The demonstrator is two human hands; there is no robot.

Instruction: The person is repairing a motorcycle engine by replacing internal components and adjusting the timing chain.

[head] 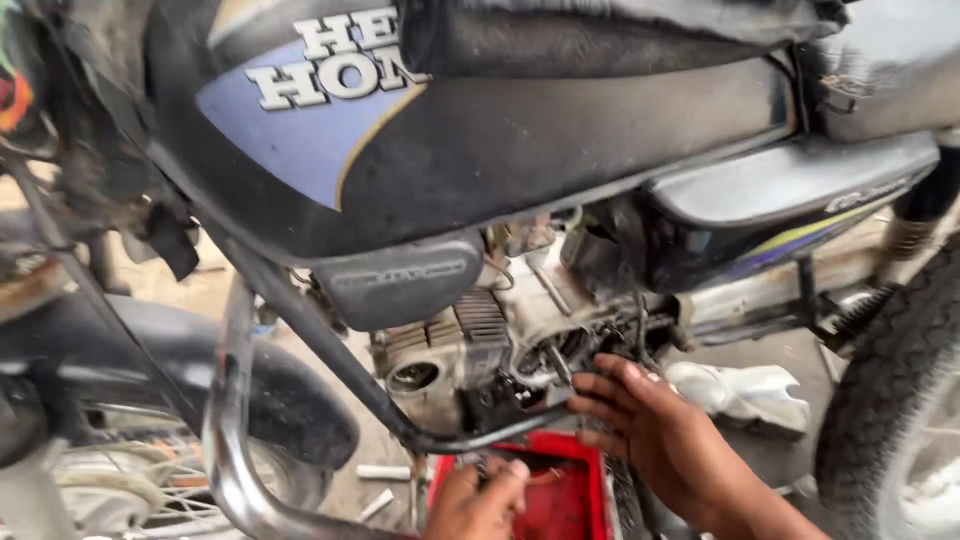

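Observation:
A black and blue motorcycle fuel tank (420, 130) fills the top of the head view, with the bare engine (500, 350) below it. My right hand (655, 430) reaches up from the lower right, fingers spread, fingertips at the engine's open side near a small metal part (558, 365). My left hand (480, 500) is low in the middle, fingers curled over the edge of a red tray (570, 490) under the engine; whether it holds anything I cannot tell.
A chrome crash guard (232, 440) curves down at the lower left in front of the front wheel and black mudguard (200, 370). The rear tyre (890, 400) stands at the right. A white cloth (745, 390) lies on the ground behind my right hand.

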